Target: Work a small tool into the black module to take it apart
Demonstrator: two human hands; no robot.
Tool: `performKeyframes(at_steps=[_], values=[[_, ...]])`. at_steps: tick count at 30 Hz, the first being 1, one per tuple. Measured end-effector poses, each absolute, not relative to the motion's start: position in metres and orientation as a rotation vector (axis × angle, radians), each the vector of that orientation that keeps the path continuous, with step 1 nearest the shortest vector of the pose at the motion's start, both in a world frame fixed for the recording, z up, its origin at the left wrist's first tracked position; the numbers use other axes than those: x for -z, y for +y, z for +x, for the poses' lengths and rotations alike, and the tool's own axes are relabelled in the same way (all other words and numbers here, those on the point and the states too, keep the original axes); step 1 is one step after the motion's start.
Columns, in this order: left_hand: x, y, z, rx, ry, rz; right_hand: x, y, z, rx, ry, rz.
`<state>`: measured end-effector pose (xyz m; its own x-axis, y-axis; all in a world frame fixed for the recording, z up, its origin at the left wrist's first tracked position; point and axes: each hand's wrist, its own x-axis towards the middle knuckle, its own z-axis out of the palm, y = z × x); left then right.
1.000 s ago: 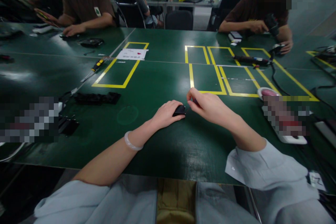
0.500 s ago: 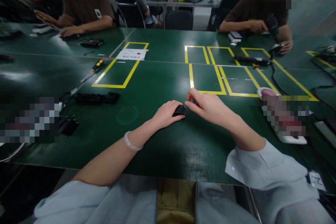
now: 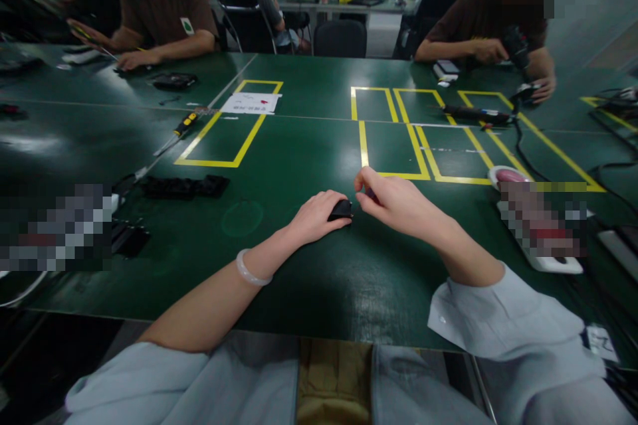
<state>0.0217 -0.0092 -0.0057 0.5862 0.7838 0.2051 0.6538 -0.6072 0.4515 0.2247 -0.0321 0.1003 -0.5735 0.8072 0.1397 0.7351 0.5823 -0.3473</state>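
My left hand is wrapped over a small black block-like object on the green table, its fingers on top and the thumb along the near side. Small pins or tips seem to stick out of the object's right end. Just to the right, my right hand is curled with thumb and forefinger close together. Something small and dark shows between its fingers, too hidden to name. A narrow gap lies between this hand and the black object.
A yellow-and-black screwdriver and a black strip-like part lie left. Yellow tape rectangles mark the green table. At right are a white power strip and a black rod-shaped tool. Two co-workers sit opposite.
My right hand's fingertips have drawn slightly to the right, widening the gap to the black object. My left hand has stayed in place on it.
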Motion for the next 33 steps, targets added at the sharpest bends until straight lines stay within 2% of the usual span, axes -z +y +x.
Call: performKeyframes(at_steps=[33], values=[[0.0029,-0.0101,0.0219,-0.556,1.158,2.492,-0.1008,-0.0326,0.2243,-0.352,-2.538,-1.260]])
